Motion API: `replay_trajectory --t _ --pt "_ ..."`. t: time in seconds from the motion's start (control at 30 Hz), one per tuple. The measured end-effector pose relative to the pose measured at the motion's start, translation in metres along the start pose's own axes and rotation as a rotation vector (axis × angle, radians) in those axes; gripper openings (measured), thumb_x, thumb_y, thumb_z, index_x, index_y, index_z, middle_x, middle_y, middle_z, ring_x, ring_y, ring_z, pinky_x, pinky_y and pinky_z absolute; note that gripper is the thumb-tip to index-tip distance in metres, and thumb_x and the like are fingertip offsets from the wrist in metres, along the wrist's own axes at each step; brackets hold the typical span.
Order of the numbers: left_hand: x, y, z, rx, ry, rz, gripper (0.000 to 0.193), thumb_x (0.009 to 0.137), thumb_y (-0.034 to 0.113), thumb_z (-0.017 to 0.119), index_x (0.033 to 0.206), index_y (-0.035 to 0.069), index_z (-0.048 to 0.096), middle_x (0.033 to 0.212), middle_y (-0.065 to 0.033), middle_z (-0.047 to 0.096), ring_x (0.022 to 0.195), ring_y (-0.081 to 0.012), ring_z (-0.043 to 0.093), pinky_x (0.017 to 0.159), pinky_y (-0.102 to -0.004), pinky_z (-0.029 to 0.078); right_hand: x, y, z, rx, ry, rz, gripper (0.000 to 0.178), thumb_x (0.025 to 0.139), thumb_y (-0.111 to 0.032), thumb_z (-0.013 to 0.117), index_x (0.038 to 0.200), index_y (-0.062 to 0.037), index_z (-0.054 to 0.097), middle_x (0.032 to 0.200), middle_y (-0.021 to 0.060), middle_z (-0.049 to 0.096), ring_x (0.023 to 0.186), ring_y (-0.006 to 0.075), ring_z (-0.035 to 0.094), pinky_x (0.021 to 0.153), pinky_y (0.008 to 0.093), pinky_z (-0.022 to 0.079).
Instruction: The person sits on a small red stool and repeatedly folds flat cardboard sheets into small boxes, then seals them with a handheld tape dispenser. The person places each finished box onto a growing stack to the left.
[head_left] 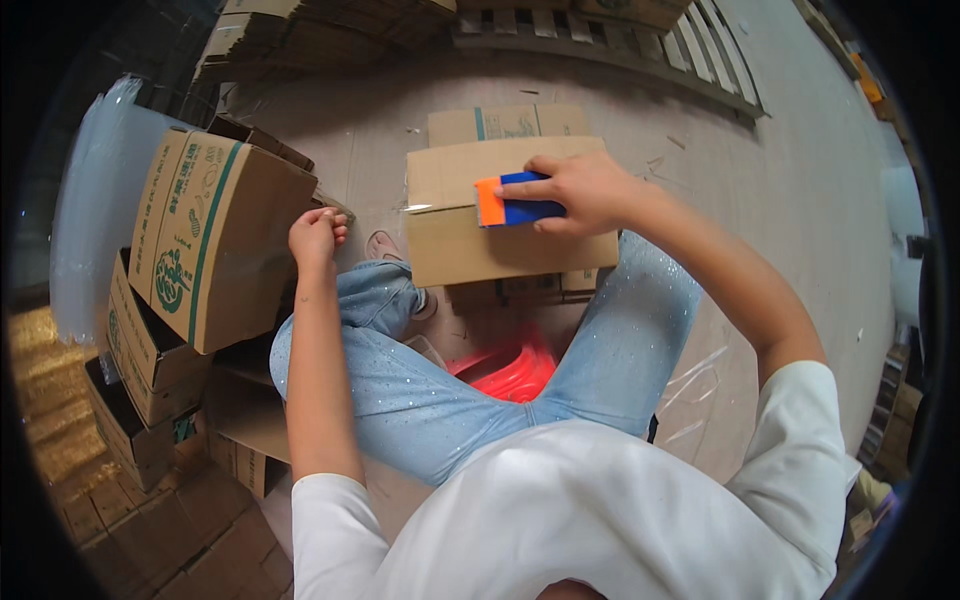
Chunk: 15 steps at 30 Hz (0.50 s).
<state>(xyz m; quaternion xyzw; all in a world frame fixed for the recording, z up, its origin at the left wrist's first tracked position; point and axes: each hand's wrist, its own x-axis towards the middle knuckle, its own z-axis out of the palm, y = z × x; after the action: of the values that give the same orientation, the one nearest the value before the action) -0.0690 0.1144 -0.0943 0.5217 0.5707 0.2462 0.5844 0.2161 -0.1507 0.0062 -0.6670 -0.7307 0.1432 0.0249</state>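
Your right hand [590, 195] grips the blue-and-orange plastic tape dispenser [530, 211], likely steadied by the tan cardboard box [510, 250] (left hand [317, 238] curled closed).

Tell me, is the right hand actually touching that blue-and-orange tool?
Touching. The head view shows the right hand gripping the blue-and-orange tool, one finger stretched across its upper side.

Wht tee [600, 510], short slvs [795, 410], lt-blue jeans [400, 390]
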Motion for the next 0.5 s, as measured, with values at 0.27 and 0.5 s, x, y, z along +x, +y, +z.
replay_trajectory --t 0.27,0.5 --pt "0.036 -0.056 0.02 0.0 -0.003 -0.244 0.018 0.09 0.011 0.045 0.084 0.009 0.062 0.064 0.0014 0.058 0.049 -0.0073 0.048 0.043 -0.0209 0.034 0.032 -0.008 0.02 0.017 -0.064 0.084 0.048 0.076 -0.037 0.063 0.123 -0.0285 0.061 0.1 0.0102 0.059 0.08 0.0305 0.064 0.068 0.0416 0.051" --pt "0.097 -0.191 0.063 0.1 -0.264 -0.209 0.024 0.085 0.021 0.054 0.082 0.001 0.067 0.07 -0.0058 0.064 0.055 -0.018 0.056 0.049 -0.0333 0.043 0.043 -0.02 0.01 0.008 -0.112 0.084 0.048 0.075 -0.036 0.063 0.123 -0.0297 0.061 0.1 0.0094 0.061 0.085 0.0288 0.064 0.069 0.0403 0.051"
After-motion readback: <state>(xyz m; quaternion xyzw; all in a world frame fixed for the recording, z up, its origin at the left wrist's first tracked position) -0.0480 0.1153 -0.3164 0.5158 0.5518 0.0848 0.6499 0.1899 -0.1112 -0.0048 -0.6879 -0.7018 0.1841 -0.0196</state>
